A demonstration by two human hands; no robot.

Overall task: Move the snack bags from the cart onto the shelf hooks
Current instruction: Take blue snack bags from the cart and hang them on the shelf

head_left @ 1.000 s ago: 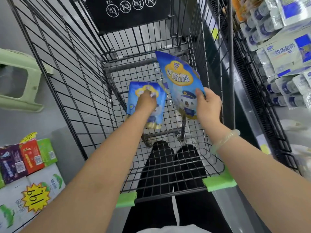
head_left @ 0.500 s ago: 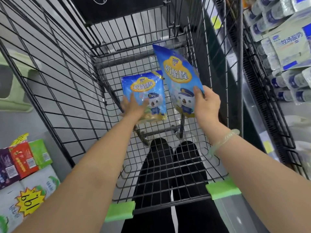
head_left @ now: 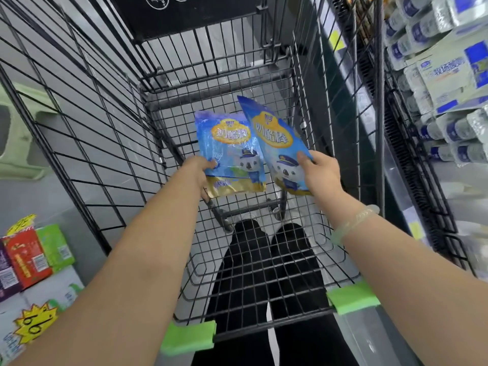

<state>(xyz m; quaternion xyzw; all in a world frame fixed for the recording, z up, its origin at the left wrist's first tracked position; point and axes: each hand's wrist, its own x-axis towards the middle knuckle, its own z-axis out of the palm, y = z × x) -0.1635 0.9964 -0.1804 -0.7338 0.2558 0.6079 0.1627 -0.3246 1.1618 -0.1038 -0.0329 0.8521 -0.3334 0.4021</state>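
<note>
Left hand (head_left: 197,172) and right hand (head_left: 319,173) each grip a snack bag (head_left: 229,151).

Head view, looking down into black wire cart (head_left: 111,143). Both hands were inside the cart basket, each gripping one blue snack bag by its lower edge. Left hand (head_left: 199,171) held left bag (head_left: 229,151), face up, roughly flat. Right hand (head_left: 320,171) held right bag (head_left: 277,143), tilted, its left edge overlapping the left bag. Green pads (head_left: 188,338) sat on the cart's near rim. Pale bracelet (head_left: 353,223) on right wrist. Shelf of white-blue packs (head_left: 443,75) stood right of the cart; boxes (head_left: 29,257) left of it.
</note>
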